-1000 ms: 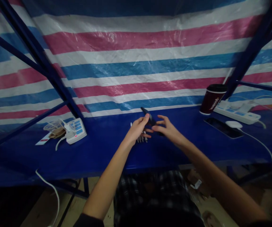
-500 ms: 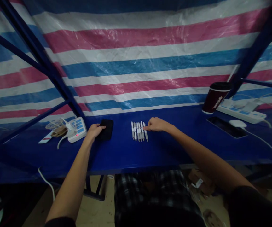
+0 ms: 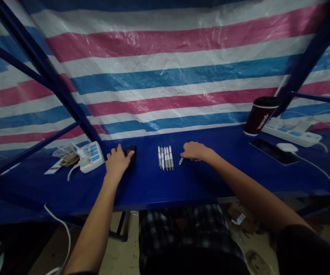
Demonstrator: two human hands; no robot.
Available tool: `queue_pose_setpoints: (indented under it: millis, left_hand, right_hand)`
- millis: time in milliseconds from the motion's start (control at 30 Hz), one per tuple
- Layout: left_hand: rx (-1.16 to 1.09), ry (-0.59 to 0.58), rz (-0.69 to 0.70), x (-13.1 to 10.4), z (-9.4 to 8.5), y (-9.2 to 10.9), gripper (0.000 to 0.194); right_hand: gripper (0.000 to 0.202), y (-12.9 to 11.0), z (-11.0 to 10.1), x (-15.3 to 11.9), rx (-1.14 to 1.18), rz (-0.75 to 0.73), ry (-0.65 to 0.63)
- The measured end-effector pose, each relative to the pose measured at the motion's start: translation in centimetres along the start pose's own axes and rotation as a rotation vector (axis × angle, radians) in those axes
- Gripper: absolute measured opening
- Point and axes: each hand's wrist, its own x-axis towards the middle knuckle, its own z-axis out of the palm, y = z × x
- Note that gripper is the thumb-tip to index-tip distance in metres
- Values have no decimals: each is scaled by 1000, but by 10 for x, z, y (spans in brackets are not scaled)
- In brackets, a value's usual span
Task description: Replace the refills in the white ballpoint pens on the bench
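My left hand (image 3: 118,162) lies over a flat black pouch or case (image 3: 132,149) on the blue table, fingers spread and thumb across its top. Faint reddish marks show near the thumb; most of the case is covered by the hand. In my right hand (image 3: 195,151), closed in a pinch, is a pen (image 3: 181,160), its grey tip pointing down and left beneath the fingers. Just left of this pen, several white-and-grey pens (image 3: 165,158) lie side by side in a row, apart from both hands.
At the left stands a white power strip (image 3: 93,156) with a plug and wrapped packets beside it. To the right are a dark red lidded cup (image 3: 260,117), a phone (image 3: 270,152) with a white charger (image 3: 286,148) on it, and another power strip (image 3: 292,134). Striped sheeting (image 3: 165,80) hangs behind.
My right hand has taken the rightmost pen and drawn it right, away from the row. My left hand has shifted right, further over the black case, and its fingers have spread.
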Motion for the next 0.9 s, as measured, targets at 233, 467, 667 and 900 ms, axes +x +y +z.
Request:
queue_pose_setpoints:
  millis: [233, 467, 667, 900]
  left_hand:
    - [-183, 220, 545, -17, 2, 85, 46]
    - [-188, 222, 1012, 3, 27, 147, 39]
    - [-188, -6, 971, -1, 35, 131, 30]
    - [-364, 71, 977, -4, 37, 126, 28]
  right_hand:
    - [7, 15, -8, 17, -26, 19, 216]
    - [24, 37, -27, 37, 690, -477, 74]
    - [39, 39, -3, 48, 858, -482, -116]
    - [31, 27, 5, 48, 769, -523, 189]
